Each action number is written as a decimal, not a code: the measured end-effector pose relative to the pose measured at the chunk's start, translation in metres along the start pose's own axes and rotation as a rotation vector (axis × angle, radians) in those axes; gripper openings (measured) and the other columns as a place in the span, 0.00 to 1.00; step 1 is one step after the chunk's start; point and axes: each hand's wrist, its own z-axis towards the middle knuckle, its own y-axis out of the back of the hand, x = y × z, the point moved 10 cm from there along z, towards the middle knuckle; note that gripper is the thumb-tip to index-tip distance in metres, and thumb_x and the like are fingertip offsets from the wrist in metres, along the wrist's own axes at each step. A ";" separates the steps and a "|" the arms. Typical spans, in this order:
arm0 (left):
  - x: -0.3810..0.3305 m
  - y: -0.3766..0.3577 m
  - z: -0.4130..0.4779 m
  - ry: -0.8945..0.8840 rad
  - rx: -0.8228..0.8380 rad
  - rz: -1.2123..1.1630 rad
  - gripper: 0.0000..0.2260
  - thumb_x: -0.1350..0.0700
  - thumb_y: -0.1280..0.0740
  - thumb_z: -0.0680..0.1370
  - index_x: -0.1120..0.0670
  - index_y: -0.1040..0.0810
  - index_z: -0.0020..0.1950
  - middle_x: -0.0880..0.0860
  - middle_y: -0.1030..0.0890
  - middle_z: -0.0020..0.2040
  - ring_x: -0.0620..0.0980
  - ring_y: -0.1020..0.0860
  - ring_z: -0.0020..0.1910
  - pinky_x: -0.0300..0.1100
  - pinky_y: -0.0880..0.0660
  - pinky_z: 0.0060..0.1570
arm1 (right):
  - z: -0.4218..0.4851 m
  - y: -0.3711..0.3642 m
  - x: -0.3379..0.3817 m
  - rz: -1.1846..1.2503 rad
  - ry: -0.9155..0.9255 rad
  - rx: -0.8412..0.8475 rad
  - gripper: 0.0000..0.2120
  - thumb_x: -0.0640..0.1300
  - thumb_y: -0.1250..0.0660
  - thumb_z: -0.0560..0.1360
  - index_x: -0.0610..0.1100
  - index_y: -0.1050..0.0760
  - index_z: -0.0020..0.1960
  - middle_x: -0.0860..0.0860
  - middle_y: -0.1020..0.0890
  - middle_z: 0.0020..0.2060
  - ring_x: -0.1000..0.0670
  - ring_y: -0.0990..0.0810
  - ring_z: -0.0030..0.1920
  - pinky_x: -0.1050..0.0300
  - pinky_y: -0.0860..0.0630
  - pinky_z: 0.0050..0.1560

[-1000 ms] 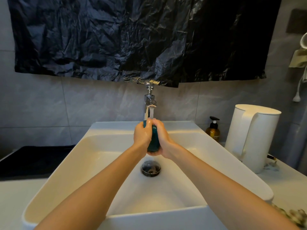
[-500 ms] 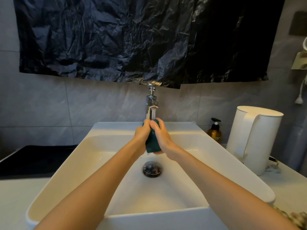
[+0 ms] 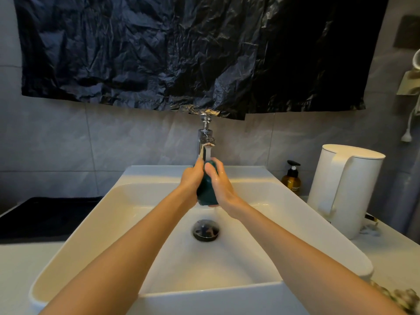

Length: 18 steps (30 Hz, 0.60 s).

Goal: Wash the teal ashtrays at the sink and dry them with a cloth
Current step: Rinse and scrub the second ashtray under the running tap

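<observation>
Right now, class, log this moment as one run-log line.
step: rinsing | hands: left and right hold ashtray | tap: running | sink: draining | drying: not yet

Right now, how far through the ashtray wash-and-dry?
Done: nothing visibly finished. In hand: one teal ashtray held by left hand and right hand under the running faucet, over the sink. Left: drying; no other ashtrays are in view.

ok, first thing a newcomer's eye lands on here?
Dead centre: both hands, left hand and right hand, clasp a teal ashtray under the running tap, above the white sink. A crumpled black plastic sheet fills the wall above.
</observation>
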 end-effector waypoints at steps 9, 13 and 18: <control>-0.007 0.008 -0.003 -0.081 -0.031 -0.041 0.17 0.44 0.43 0.81 0.56 0.24 0.51 0.56 0.20 0.47 0.53 0.21 0.47 0.46 0.22 0.50 | 0.000 -0.014 0.005 0.075 0.065 0.032 0.22 0.61 0.40 0.76 0.60 0.37 0.69 0.47 0.29 0.66 0.47 0.27 0.63 0.47 0.26 0.63; -0.011 -0.003 -0.018 -0.238 0.010 0.090 0.15 0.46 0.43 0.82 0.56 0.23 0.51 0.52 0.21 0.42 0.48 0.23 0.42 0.38 0.27 0.37 | -0.018 -0.018 -0.031 0.471 -0.512 0.049 0.25 0.67 0.42 0.74 0.47 0.24 0.51 0.44 0.21 0.48 0.47 0.23 0.50 0.50 0.27 0.57; -0.017 -0.006 -0.020 -0.321 0.026 0.153 0.16 0.44 0.42 0.80 0.55 0.23 0.50 0.53 0.21 0.42 0.51 0.22 0.42 0.37 0.26 0.35 | -0.021 -0.014 -0.031 0.500 -0.552 0.086 0.25 0.68 0.39 0.72 0.47 0.23 0.52 0.45 0.20 0.48 0.46 0.23 0.52 0.48 0.25 0.52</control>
